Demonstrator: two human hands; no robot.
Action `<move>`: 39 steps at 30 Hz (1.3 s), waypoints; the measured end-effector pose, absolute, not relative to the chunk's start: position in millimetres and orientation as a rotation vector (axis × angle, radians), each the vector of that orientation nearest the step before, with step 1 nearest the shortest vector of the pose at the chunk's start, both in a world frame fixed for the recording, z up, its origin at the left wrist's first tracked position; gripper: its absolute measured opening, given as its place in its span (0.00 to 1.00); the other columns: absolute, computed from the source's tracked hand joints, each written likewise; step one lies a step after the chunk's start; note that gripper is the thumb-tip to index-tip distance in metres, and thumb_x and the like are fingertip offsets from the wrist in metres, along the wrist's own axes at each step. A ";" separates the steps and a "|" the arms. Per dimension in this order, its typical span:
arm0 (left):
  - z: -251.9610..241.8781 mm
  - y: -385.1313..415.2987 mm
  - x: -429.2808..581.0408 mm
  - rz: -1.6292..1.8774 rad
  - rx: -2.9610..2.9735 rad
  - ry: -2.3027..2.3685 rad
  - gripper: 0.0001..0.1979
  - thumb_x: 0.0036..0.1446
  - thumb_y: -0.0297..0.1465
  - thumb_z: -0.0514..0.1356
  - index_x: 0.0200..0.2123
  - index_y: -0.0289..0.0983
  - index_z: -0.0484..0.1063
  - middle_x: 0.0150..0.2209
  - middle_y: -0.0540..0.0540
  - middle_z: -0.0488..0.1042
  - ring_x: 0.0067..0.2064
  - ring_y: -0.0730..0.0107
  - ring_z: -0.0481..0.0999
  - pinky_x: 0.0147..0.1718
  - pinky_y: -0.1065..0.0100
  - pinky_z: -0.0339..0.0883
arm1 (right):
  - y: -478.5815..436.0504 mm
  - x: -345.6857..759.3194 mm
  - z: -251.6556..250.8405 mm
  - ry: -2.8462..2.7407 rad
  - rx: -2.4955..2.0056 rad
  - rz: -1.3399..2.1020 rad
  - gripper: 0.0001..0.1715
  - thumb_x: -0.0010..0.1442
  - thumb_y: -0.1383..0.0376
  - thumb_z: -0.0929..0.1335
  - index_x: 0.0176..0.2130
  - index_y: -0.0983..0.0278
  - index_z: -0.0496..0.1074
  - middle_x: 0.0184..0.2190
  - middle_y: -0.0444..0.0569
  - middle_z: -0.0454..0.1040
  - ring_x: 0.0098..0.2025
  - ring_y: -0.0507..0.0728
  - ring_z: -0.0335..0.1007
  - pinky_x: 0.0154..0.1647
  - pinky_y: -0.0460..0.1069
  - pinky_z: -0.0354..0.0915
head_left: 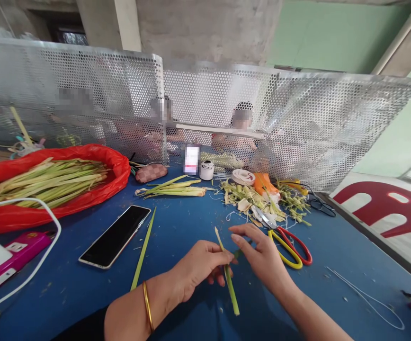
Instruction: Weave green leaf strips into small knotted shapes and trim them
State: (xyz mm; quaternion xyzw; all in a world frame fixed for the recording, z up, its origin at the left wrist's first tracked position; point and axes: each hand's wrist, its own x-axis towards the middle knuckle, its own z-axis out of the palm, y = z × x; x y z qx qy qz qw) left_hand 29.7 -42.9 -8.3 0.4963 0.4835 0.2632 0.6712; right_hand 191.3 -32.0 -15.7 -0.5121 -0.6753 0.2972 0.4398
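Between the thumb and fingers of my left hand (214, 265) is a short green stalk (231, 291), pale and pointed at its far end and cut straight at its near end. Just right of it hovers my right hand (262, 255), thumb and index finger curved with a gap between the tips. A dark green bit shows near that thumb, too blurred to name. Scissors (283, 239) with one red and one yellow handle lie beyond my right hand. One long green leaf strip (144, 251) rests on the blue table left of my left hand.
A red bag (120, 166) full of stalks stands at left, near a black phone (116, 237) and a purple power strip (21, 251). More stalks (177, 189), a trimmings heap (241, 196) and a tape roll (243, 176) lie ahead. A perforated metal screen (205, 94) closes the back; people sit behind.
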 end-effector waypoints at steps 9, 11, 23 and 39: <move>-3.8 -50.6 33.9 0.535 1.224 1.126 0.10 0.46 0.32 0.57 0.18 0.34 0.74 0.21 0.46 0.74 0.19 0.74 0.68 0.20 0.71 0.52 | -41.3 181.4 -13.7 -1.593 -1.295 1.062 0.10 0.51 0.63 0.69 0.21 0.63 0.69 0.19 0.41 0.67 0.24 0.52 0.63 0.26 0.46 0.59; -2.5 -50.1 33.2 0.545 1.206 1.090 0.10 0.46 0.32 0.58 0.18 0.34 0.74 0.21 0.46 0.73 0.19 0.74 0.68 0.19 0.71 0.52 | -42.6 179.9 -15.7 -1.601 -1.262 0.927 0.11 0.53 0.64 0.68 0.21 0.63 0.67 0.22 0.42 0.67 0.26 0.52 0.63 0.28 0.46 0.60; -3.6 -42.0 26.9 0.791 0.722 0.990 0.18 0.51 0.41 0.64 0.41 0.35 0.77 0.35 0.43 0.79 0.31 0.72 0.75 0.32 0.72 0.63 | -46.3 195.0 -4.9 -1.678 -1.168 0.142 0.10 0.61 0.63 0.65 0.41 0.60 0.73 0.41 0.52 0.75 0.46 0.62 0.69 0.46 0.56 0.62; -10.9 -44.8 36.8 1.065 0.526 0.811 0.14 0.48 0.27 0.68 0.41 0.32 0.76 0.38 0.40 0.80 0.40 0.67 0.78 0.43 0.70 0.67 | -54.0 159.2 -38.6 -1.601 -1.328 0.987 0.19 0.58 0.55 0.65 0.23 0.63 0.71 0.22 0.46 0.72 0.27 0.55 0.64 0.29 0.47 0.59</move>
